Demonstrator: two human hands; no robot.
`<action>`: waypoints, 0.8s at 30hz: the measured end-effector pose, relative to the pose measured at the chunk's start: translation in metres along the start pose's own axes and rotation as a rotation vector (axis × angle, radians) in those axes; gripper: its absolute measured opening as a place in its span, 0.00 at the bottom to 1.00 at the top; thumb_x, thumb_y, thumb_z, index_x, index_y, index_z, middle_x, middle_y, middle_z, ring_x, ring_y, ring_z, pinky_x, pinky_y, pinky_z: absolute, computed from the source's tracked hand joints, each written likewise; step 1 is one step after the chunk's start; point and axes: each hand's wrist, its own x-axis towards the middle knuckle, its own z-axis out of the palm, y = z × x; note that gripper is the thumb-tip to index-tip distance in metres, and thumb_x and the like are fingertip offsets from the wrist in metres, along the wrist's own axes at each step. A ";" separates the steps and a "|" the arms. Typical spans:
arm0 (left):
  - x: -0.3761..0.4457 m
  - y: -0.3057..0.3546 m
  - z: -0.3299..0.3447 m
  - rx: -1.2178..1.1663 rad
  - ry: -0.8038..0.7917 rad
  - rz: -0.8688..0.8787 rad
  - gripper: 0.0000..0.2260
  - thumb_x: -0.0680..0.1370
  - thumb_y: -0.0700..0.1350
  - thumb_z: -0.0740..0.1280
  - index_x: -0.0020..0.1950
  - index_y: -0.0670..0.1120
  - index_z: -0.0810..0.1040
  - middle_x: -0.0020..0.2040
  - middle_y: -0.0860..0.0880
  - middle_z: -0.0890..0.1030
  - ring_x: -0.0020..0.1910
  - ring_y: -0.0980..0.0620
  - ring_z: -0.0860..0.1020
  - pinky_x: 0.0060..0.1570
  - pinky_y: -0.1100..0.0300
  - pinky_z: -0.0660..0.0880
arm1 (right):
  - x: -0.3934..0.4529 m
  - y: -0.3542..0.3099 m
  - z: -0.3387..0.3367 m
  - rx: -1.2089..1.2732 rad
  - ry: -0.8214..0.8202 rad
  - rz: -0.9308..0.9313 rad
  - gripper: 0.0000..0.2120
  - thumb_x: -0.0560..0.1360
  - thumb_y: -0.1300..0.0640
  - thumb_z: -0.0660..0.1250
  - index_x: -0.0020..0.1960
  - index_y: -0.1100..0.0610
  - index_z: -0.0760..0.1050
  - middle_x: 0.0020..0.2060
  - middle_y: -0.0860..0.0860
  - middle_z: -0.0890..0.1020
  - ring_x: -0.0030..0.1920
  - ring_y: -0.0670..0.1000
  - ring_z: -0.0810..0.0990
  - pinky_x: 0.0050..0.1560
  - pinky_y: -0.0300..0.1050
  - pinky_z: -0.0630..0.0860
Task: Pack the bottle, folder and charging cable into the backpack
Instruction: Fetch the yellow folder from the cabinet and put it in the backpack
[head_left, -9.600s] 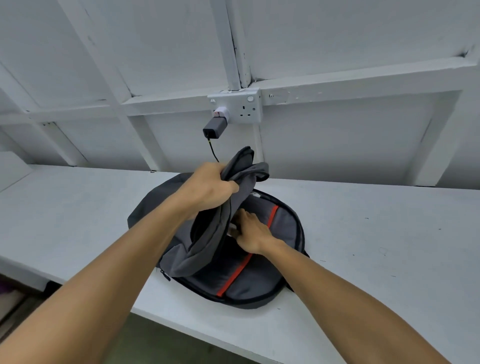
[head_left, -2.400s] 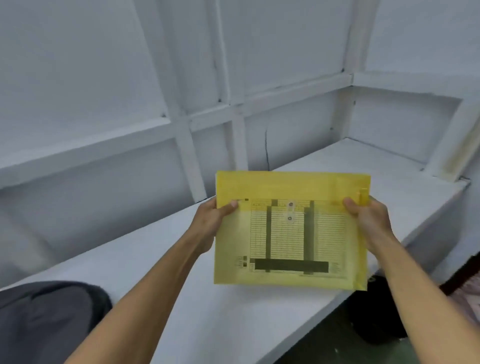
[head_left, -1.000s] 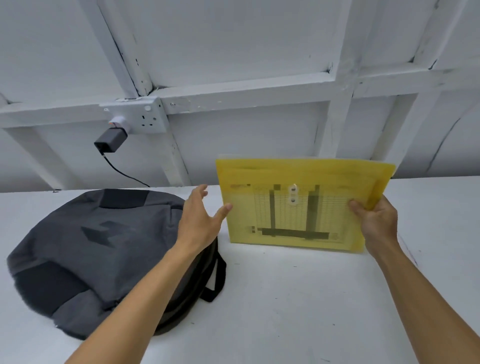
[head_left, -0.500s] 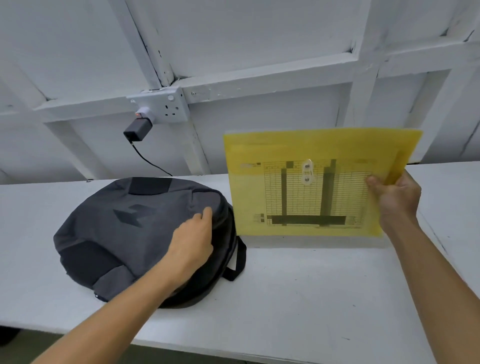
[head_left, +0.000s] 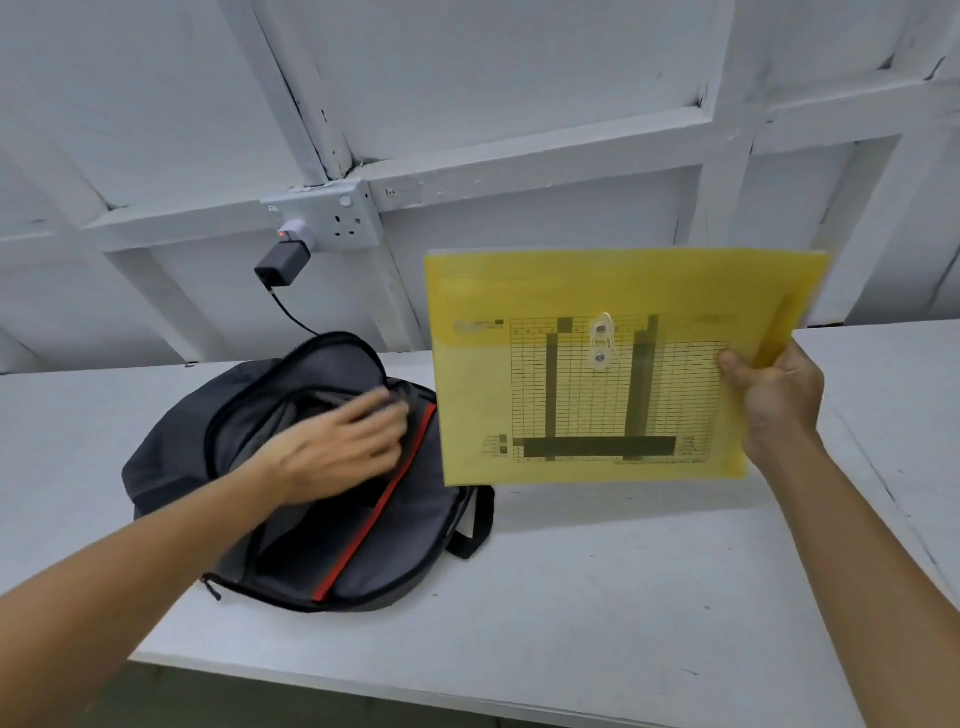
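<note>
A: Head view: the right hand (head_left: 774, 395) pinches the folder (head_left: 613, 364) by its right edge, thumb on the front, and holds it upright in the air just right of the bag (head_left: 332, 499). How will it handle?

B: Light and thin, I'd judge. It's translucent yellow plastic with a printed sheet showing through, so probably smooth and a bit slippery. Held by one edge it looks likely to flex, and a second hold on the left edge or underneath would steady it going in.

A: And the left hand (head_left: 337, 449)?

B: It's inside the bag's mouth, blurred. The fingers look fairly straight, pushing the soft lining aside, but I can't tell whether they grip anything. The bag is limp fabric lying flat on the bench (head_left: 623, 597), flap raised, so the opening will probably need holding.

A: Count?

B: One folder, with one string clasp (head_left: 601, 343). One bag. One cable (head_left: 291, 314), running from one charger (head_left: 283, 262) plugged into one socket (head_left: 332, 215) and dropping behind the bag. No bottle visible; whether it's inside, I can't tell.

A: Where to take the cable?

B: By the charger's hard body, I'd say, not the cord.
</note>
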 end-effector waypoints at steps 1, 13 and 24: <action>-0.001 0.005 0.000 -0.033 -0.023 0.110 0.18 0.78 0.34 0.49 0.55 0.38 0.78 0.59 0.35 0.79 0.67 0.35 0.72 0.75 0.36 0.39 | 0.000 0.000 0.000 0.003 -0.002 0.003 0.15 0.74 0.68 0.68 0.46 0.48 0.78 0.44 0.44 0.83 0.44 0.45 0.83 0.45 0.41 0.79; 0.027 0.038 -0.004 -0.243 -0.555 -0.051 0.29 0.81 0.64 0.52 0.52 0.46 0.85 0.44 0.50 0.83 0.64 0.42 0.71 0.70 0.38 0.25 | 0.002 0.017 -0.004 0.069 -0.061 0.170 0.14 0.74 0.69 0.67 0.50 0.50 0.79 0.47 0.48 0.85 0.48 0.50 0.83 0.47 0.47 0.79; 0.021 0.001 -0.015 -0.260 -0.479 -0.256 0.17 0.81 0.44 0.54 0.47 0.51 0.82 0.44 0.53 0.81 0.56 0.49 0.75 0.74 0.43 0.29 | -0.010 0.043 0.004 -0.486 -0.339 0.665 0.09 0.74 0.67 0.69 0.53 0.65 0.78 0.46 0.61 0.84 0.47 0.61 0.83 0.48 0.54 0.79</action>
